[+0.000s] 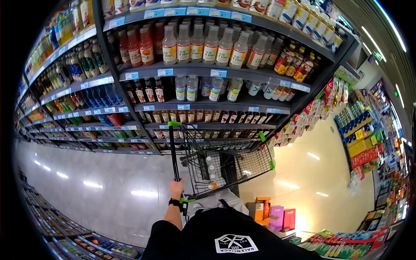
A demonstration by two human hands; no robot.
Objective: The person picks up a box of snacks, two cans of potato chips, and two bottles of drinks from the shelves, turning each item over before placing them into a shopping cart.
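Observation:
My left hand (pixel 176 187), with a dark watch on its wrist, is wrapped around the near end of the black push bar of a shopping cart (pixel 255 167). The bar has green end pieces, and the cart's wire basket extends to the right. Several pale-capped bottles (pixel 211 169) lie in a row inside the basket, along with an orange-coloured item (pixel 212 185) close to the near side. My right hand is out of view.
A tall shelf (pixel 195 69) of bottled drinks rises directly beyond the cart. Hanging snack packets (pixel 310 110) line its right end. Purple and red boxes (pixel 282 219) stand on the floor at lower right. Stacked goods (pixel 362 143) are farther right; another shelf (pixel 78 242) is lower left.

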